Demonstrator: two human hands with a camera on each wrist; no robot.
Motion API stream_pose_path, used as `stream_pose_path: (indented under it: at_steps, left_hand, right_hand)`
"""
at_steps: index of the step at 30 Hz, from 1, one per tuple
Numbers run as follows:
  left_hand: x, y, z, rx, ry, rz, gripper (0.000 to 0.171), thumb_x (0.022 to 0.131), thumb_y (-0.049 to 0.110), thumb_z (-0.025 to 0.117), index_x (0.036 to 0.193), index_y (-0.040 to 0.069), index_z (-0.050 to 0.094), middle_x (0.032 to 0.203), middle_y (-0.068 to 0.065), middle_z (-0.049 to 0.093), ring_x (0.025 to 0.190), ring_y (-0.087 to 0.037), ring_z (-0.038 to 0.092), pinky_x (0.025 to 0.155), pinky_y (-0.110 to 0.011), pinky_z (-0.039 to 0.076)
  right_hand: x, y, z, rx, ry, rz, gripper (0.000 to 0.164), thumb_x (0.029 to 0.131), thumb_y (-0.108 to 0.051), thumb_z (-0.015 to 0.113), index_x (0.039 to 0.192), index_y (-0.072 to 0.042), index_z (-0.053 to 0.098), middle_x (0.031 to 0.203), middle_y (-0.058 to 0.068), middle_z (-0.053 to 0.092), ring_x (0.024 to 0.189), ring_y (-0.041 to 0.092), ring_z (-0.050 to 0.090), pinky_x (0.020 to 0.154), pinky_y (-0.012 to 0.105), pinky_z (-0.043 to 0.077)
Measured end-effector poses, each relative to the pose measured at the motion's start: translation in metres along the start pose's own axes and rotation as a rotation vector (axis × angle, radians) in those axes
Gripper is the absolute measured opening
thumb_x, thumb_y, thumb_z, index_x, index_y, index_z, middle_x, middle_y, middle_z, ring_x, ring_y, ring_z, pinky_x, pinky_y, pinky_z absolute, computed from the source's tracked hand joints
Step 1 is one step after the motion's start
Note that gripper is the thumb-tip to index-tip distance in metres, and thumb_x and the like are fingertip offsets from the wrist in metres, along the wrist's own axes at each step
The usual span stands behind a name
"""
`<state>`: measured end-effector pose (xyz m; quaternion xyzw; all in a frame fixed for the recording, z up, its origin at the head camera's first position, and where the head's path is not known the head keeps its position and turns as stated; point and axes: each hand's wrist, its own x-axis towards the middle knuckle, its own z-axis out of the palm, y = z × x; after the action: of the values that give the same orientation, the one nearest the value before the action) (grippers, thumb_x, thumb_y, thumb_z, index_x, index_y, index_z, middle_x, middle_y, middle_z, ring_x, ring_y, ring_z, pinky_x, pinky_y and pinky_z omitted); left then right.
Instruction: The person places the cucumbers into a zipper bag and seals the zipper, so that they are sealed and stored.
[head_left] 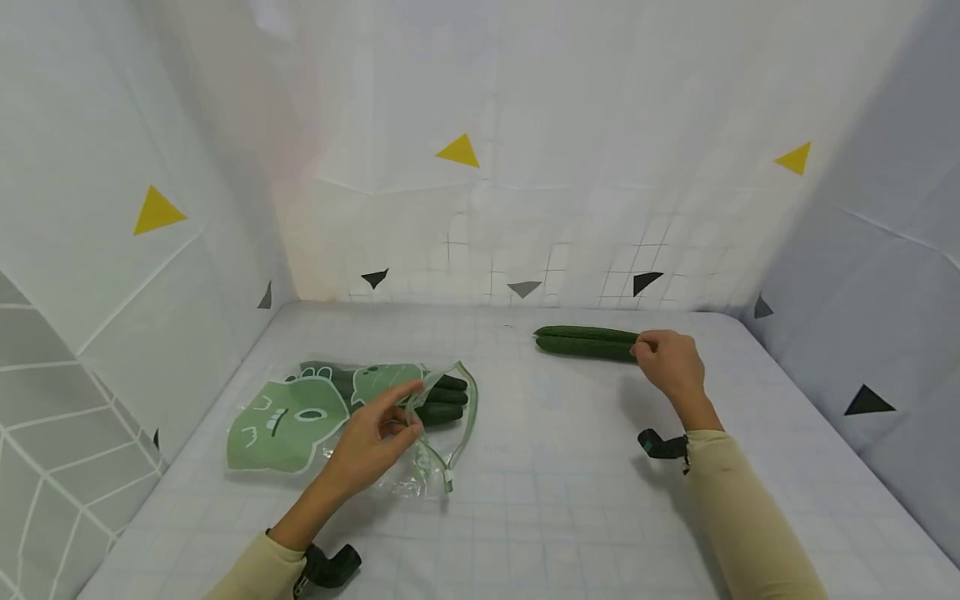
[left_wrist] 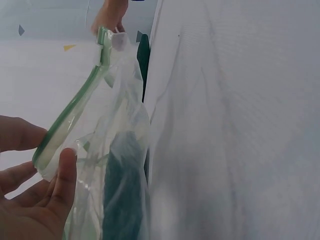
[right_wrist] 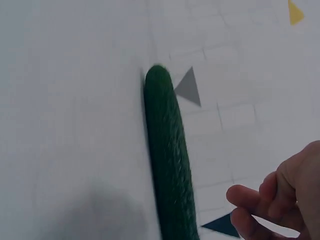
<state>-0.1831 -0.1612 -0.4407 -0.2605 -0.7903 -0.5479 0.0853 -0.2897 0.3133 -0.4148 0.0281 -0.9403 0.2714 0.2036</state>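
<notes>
A clear zip bag (head_left: 292, 425) with a green cartoon print lies on the left of the table. Dark green cucumbers (head_left: 441, 413) are inside it, their ends showing near its mouth. My left hand (head_left: 375, 437) pinches the green-edged rim (left_wrist: 75, 102) of the bag mouth, thumb on one side and fingers on the other. Two more cucumbers (head_left: 585, 345) lie side by side at the back right. Over their right end is my right hand (head_left: 671, 362). In the right wrist view its loosely bent fingers (right_wrist: 245, 197) are apart from the nearer cucumber (right_wrist: 170, 155), with nothing between them.
A white grid-patterned cloth covers the table (head_left: 540, 500). White sheets with yellow and dark triangles form a back wall (head_left: 570, 108) and side walls. A black wrist-camera mount (head_left: 660, 445) juts from each forearm.
</notes>
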Motion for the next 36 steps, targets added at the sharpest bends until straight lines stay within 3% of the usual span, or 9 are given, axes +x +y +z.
stream_pose_path:
  at_steps: [4,9,12,17,20,24,30,36]
  left_hand:
    - [0.000,0.002,0.000,-0.002,0.001,-0.003,0.058,0.097,-0.001,0.072,0.151,0.004,0.053,0.137,-0.016,0.061,0.095,-0.022,0.069,0.083,-0.034,0.058]
    - [0.000,0.004,-0.001,0.000,0.001,0.000,0.058,0.097,-0.001,0.072,0.151,0.004,0.052,0.139,-0.013,0.061,0.095,-0.022,0.069,0.083,-0.035,0.058]
    - [0.001,0.005,-0.001,0.002,0.003,0.003,0.058,0.097,-0.001,0.072,0.151,0.003,0.053,0.139,-0.013,0.061,0.096,-0.023,0.069,0.084,-0.035,0.058]
    - [0.001,0.004,-0.001,-0.004,0.003,0.005,0.058,0.096,-0.001,0.072,0.151,0.003,0.053,0.140,-0.012,0.060,0.096,-0.023,0.069,0.083,-0.035,0.058]
    - [0.001,0.004,-0.001,-0.007,0.001,0.003,0.058,0.096,-0.001,0.072,0.151,0.004,0.053,0.138,-0.015,0.061,0.096,-0.023,0.069,0.083,-0.034,0.058]
    - [0.001,0.003,0.000,-0.009,0.002,0.001,0.058,0.097,0.000,0.072,0.151,0.004,0.053,0.135,-0.018,0.062,0.095,-0.023,0.069,0.083,-0.034,0.058]
    - [0.001,0.003,0.000,-0.011,0.003,0.000,0.057,0.097,0.000,0.072,0.151,0.005,0.053,0.131,-0.020,0.063,0.095,-0.022,0.069,0.084,-0.034,0.058]
    - [0.000,0.003,-0.001,-0.010,0.003,-0.008,0.058,0.097,0.000,0.072,0.151,0.005,0.053,0.126,-0.020,0.064,0.095,-0.022,0.069,0.084,-0.033,0.058]
  right_hand:
    - [0.000,0.019,0.000,-0.032,0.008,0.092,0.036,0.097,-0.008,0.045,0.088,-0.006,0.080,0.087,0.014,0.075,0.048,0.020,0.043,0.042,0.032,0.031]
    - [0.002,0.039,0.002,-0.029,0.057,0.128,0.034,0.100,-0.007,0.045,0.105,-0.002,0.078,0.081,0.017,0.070,0.052,0.022,0.048,0.044,0.035,0.037]
    - [0.003,0.049,0.002,-0.060,0.038,0.133,0.038,0.099,-0.003,0.044,0.123,-0.003,0.073,0.103,0.028,0.069,0.056,0.025,0.047,0.045,0.036,0.037]
    - [0.005,0.064,0.001,-0.123,-0.097,0.143,0.054,0.094,-0.001,0.043,0.148,0.000,0.054,0.136,0.040,0.053,0.078,0.039,0.053,0.055,0.045,0.043]
    - [0.005,0.071,0.001,-0.115,-0.163,0.144,0.056,0.094,-0.003,0.046,0.150,0.005,0.048,0.142,0.041,0.047,0.105,0.052,0.056,0.075,0.059,0.050]
    - [0.005,0.078,0.002,-0.101,-0.201,0.110,0.055,0.095,-0.004,0.052,0.148,0.010,0.046,0.147,0.040,0.041,0.134,0.059,0.036,0.105,0.070,0.034]
    - [0.003,0.082,0.003,-0.110,-0.217,0.103,0.056,0.102,-0.020,0.063,0.146,0.009,0.046,0.144,0.044,0.035,0.131,0.062,0.034,0.103,0.074,0.032]
    - [0.003,0.081,0.002,-0.083,-0.275,0.121,0.065,0.104,-0.039,0.065,0.141,0.010,0.044,0.138,0.039,0.046,0.126,0.059,0.042,0.100,0.072,0.035]
